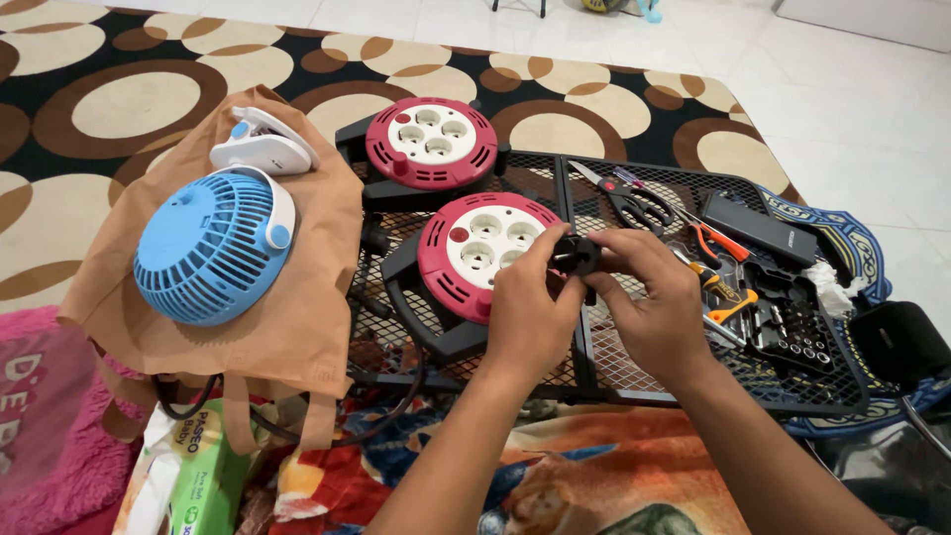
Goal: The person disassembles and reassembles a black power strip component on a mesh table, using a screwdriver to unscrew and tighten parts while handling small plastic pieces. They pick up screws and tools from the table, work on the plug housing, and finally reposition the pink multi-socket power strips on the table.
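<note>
Black plastic, rounded and small: one plug [576,255] is gripped between both hands at the centre of the frame, just above the right edge of the nearer cable reel. The left hand [530,312] is curled closed, thumb and fingertips pinching the plug's left side. The right hand [649,297] is likewise closed on its right side, fingers wrapped over the top. Most of the plug is covered; its pins cannot be made out.

Two cable reels are counted, each a round red drum with a white face of four sockets in a black frame: the nearer cable reel [474,256] at centre, the farther cable reel [429,145] above it. Both rest on one black wire-mesh rack [634,381], flat and hinged down the middle.

One blue fan [210,248], round with a slatted plastic grille and a white clip [260,145], lies at the left of the frame on one tan fabric bag [302,327].

On the right half of the rack: one pair of scissors [634,203] with black handles, one flat black rectangular case [758,228], one black socket set tray [792,327], and orange-handled tools, number unclear.

One carpet [119,99] with brown and cream circles fills the upper left.
</note>
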Tool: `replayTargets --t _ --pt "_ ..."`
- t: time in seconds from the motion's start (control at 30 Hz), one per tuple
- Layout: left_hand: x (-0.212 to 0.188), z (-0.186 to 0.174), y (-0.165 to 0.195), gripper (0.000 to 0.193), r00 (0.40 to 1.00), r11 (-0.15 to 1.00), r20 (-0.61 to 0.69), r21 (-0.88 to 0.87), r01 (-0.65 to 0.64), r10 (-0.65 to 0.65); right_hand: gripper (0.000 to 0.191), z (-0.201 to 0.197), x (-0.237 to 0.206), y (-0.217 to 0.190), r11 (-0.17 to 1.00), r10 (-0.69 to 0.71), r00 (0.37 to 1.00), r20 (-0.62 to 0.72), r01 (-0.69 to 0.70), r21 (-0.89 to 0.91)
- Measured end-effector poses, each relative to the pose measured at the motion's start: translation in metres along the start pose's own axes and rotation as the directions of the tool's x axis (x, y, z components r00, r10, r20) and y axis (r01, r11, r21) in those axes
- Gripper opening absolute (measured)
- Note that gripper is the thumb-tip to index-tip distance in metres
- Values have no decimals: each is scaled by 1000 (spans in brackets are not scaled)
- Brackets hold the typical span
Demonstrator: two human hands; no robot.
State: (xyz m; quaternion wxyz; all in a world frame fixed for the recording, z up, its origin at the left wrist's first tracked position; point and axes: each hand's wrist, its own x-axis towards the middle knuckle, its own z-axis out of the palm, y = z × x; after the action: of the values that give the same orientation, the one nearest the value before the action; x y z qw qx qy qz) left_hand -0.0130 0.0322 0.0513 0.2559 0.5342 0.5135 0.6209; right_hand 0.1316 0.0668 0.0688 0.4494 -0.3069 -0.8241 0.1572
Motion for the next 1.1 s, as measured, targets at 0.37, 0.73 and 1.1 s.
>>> replayTargets --t 0.37,0.73,1.1 --pt "-3 -6 1 47 997 998 63 51 -38 34 37 -3 6 -3 994 -30 999 37 33 -107" --pt "-5 -15 -1 48 986 991 110 21 -129 126 37 -4 7 -8 998 21 998 60 -17 -68" --pt "-1 3 13 27 1000 995 -15 -95 2 -3 45 11 -8 11 956 138 990 27 -140 259"
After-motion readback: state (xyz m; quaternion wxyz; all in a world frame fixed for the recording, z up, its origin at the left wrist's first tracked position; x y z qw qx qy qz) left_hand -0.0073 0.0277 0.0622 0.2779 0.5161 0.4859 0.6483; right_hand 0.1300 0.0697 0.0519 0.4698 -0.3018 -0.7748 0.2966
